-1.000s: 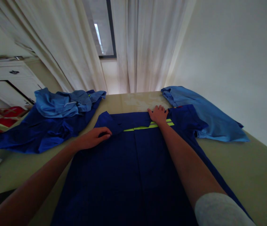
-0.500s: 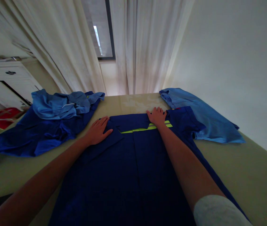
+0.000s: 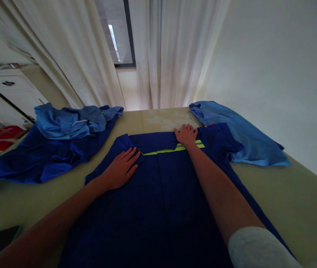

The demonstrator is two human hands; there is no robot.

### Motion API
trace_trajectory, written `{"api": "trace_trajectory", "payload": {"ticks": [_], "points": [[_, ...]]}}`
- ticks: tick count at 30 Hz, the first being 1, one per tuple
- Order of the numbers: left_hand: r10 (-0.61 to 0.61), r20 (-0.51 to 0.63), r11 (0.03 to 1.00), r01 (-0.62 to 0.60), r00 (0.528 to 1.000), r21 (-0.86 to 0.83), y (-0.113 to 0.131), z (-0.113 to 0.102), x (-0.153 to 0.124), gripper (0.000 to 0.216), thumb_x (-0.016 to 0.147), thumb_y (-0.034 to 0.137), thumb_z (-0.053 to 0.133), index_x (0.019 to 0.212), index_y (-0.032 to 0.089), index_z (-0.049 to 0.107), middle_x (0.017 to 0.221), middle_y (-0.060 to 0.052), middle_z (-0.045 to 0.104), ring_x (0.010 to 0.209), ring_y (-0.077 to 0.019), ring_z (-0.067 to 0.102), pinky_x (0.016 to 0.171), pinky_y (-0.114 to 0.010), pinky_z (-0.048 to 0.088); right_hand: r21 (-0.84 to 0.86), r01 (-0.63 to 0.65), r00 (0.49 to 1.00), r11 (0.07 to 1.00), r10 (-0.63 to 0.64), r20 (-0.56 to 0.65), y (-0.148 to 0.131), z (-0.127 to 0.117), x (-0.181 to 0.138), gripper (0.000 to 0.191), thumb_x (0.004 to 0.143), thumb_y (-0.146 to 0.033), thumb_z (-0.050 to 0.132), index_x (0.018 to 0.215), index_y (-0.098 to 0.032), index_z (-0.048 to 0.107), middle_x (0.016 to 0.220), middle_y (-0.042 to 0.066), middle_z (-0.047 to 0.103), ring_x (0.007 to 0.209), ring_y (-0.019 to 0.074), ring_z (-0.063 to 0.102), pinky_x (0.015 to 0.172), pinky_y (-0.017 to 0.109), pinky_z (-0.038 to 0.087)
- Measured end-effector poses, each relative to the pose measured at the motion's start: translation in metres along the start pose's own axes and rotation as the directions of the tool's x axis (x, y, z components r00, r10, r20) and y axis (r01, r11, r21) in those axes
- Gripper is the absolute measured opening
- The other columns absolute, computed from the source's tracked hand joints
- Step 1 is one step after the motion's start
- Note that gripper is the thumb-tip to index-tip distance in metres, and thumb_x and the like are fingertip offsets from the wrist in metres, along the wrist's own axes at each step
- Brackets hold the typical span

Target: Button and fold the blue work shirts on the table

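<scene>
A dark blue shirt (image 3: 158, 201) with a yellow-green stripe (image 3: 164, 150) lies spread flat on the table in front of me. My left hand (image 3: 120, 169) rests flat on its left side, fingers stretched out, over a folded-in sleeve. My right hand (image 3: 186, 134) lies flat on the far edge of the shirt, next to the stripe, fingers spread. Neither hand holds anything.
A heap of blue garments (image 3: 54, 143) lies at the left of the olive table (image 3: 300, 197). A light blue shirt (image 3: 236, 136) lies at the far right. White curtains (image 3: 161, 56) hang behind the table, a white cabinet (image 3: 4, 93) stands at the left.
My left hand pinched the left sleeve, folded it in over the shirt, then slid nearer to me and flattened on the cloth. My right hand stayed on the far edge.
</scene>
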State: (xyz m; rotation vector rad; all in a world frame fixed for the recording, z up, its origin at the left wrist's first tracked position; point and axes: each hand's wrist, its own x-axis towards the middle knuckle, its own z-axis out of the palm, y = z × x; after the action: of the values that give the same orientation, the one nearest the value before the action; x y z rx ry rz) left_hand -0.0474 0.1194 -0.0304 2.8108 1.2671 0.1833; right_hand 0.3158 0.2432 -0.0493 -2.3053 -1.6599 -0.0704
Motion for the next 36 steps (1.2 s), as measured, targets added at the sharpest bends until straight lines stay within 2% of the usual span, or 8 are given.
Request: {"api": "trace_trajectory", "payload": {"ticks": [4,10,14,18,23,28,33,36], "points": [[-0.003,0.017,0.994,0.005,1.000,-0.108,-0.010,-0.006,-0.001,0.060,0.112,0.042,0.019,0.157,0.016,0.050,0.163,-0.011,0.049,0.152,-0.0250,0.044,0.129,-0.051,0.032,-0.004,0.002,1.000,1.000,-0.002,0.018,0.001,0.001,0.001,0.073,0.104,-0.060,0.035,0.152,-0.005,0.048,0.162,0.029,0.040,0.150,0.0408,0.035,0.122,0.063,0.017],[0.090,0.044,0.963,-0.076,0.995,-0.258,-0.016,-0.025,-0.009,0.056,0.111,0.051,0.027,0.152,0.025,0.057,0.159,-0.004,0.055,0.149,-0.0218,0.049,0.130,-0.047,0.031,0.012,-0.005,1.000,1.000,0.005,0.013,-0.001,-0.002,-0.001,0.073,0.103,-0.057,0.038,0.152,-0.004,0.048,0.162,0.029,0.041,0.150,0.0408,0.035,0.123,0.062,0.016],[-0.120,-0.115,0.974,0.095,0.986,-0.205,-0.030,-0.034,0.010,0.065,0.109,0.057,0.026,0.151,0.017,0.056,0.157,-0.010,0.057,0.147,-0.0247,0.050,0.128,-0.046,0.034,0.016,-0.003,1.000,1.000,0.003,0.016,-0.002,-0.004,-0.001,0.074,0.103,-0.057,0.039,0.152,-0.003,0.048,0.162,0.029,0.041,0.150,0.0407,0.036,0.123,0.062,0.015],[-0.279,-0.180,0.960,0.279,0.943,-0.025,-0.050,-0.021,0.036,0.081,0.105,0.064,0.027,0.155,0.005,0.047,0.165,-0.021,0.043,0.155,-0.0332,0.038,0.129,-0.051,0.027,0.008,-0.003,1.000,1.000,0.003,0.024,-0.001,-0.004,-0.002,0.072,0.103,-0.057,0.039,0.152,-0.004,0.048,0.162,0.029,0.040,0.150,0.0403,0.035,0.123,0.062,0.016],[-0.260,-0.062,0.964,0.263,0.964,0.031,-0.056,0.005,0.042,0.089,0.102,0.071,0.027,0.164,0.008,0.033,0.172,-0.021,0.030,0.160,-0.0331,0.028,0.130,-0.052,0.024,0.001,0.008,1.000,1.000,-0.008,0.004,-0.001,-0.003,-0.002,0.071,0.104,-0.057,0.039,0.150,-0.004,0.050,0.161,0.028,0.042,0.149,0.0397,0.036,0.122,0.061,0.018],[-0.236,-0.119,0.967,0.245,0.964,0.067,-0.040,-0.001,0.016,0.091,0.102,0.072,0.028,0.168,0.008,0.024,0.175,-0.018,0.019,0.163,-0.0320,0.018,0.132,-0.053,0.016,0.009,0.003,1.000,1.000,-0.003,0.001,0.000,-0.001,-0.002,0.070,0.103,-0.056,0.039,0.149,-0.004,0.051,0.161,0.028,0.043,0.149,0.0403,0.037,0.122,0.061,0.018],[-0.180,-0.013,0.982,0.181,0.984,0.050,-0.032,0.000,-0.022,0.086,0.102,0.072,0.030,0.168,0.017,0.027,0.175,-0.013,0.021,0.162,-0.0313,0.022,0.132,-0.052,0.018,0.022,0.011,1.000,1.000,-0.010,-0.029,0.000,-0.002,-0.002,0.067,0.102,-0.055,0.043,0.144,-0.004,0.055,0.157,0.028,0.048,0.147,0.0402,0.039,0.122,0.058,0.020],[-0.193,0.006,0.981,0.193,0.981,0.031,-0.033,0.002,-0.015,0.089,0.101,0.075,0.030,0.168,0.015,0.030,0.174,-0.015,0.024,0.160,-0.0329,0.026,0.131,-0.053,0.021,0.037,0.039,0.997,0.999,-0.037,-0.071,-0.002,-0.008,-0.004,0.059,0.102,-0.048,0.043,0.139,-0.005,0.059,0.154,0.026,0.052,0.145,0.0367,0.041,0.122,0.051,0.023]]}}
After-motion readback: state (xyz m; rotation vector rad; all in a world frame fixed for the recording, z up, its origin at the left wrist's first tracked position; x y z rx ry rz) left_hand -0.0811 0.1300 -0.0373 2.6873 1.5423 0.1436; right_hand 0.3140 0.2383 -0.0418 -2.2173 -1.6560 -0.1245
